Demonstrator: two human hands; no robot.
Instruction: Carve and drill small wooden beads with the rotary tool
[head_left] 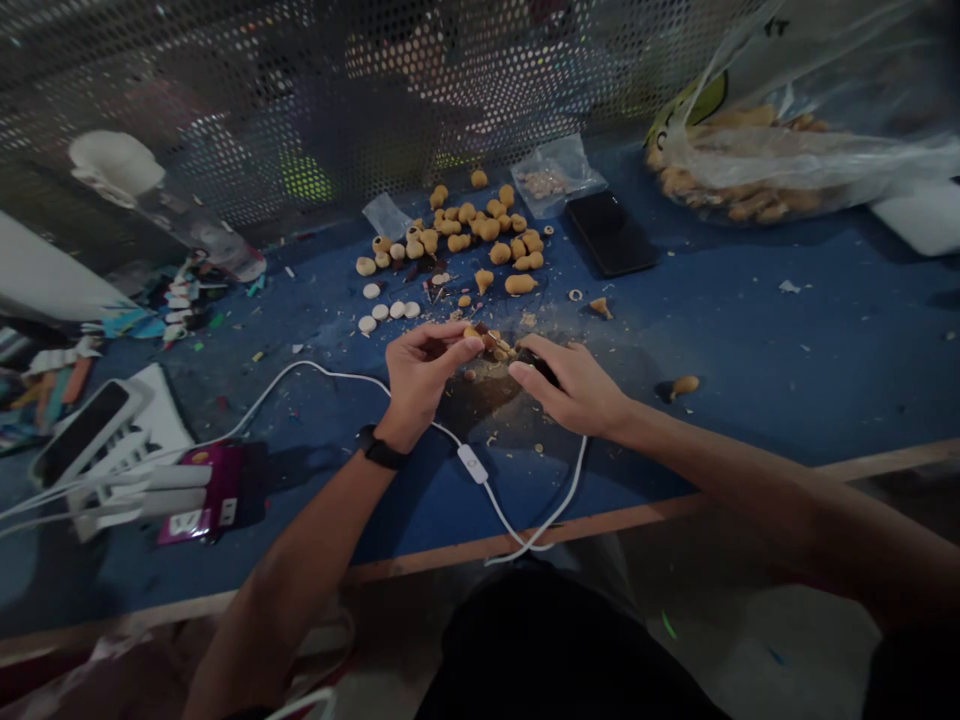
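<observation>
- While both forearms reach in from the bottom of the frame, a blue surface (750, 350) fills the middle of the view, with a wooden edge strip (600, 518) along the near side and a perforated metal screen (225, 100) across the top.
- Upper right, a clear plastic bag (750, 165) holds a heap of tan pieces; a black phone (611, 232) lies just below and left of it.
- Lower left, a white charging rack (127, 490) sits near a magenta packet (206, 490), and a white cable (337, 372) loops towards the near edge.
- Above the hands, in the centre of the frame, lie tan gourd-shaped pieces (480, 240), with white discs (379, 312) to their left.
- The left forearm (300, 570), wearing a black wristband (381, 447), angles up from lower left; the right forearm (750, 480) lies lower and flatter.
- The left hand (431, 375) pinches a small tan piece (472, 333) between thumb and fingers, close to the right hand (570, 385), which closes on a dark object (541, 368), mostly hidden.
- Keeping both wrists low and fingertips close would likely steady such small work.
</observation>
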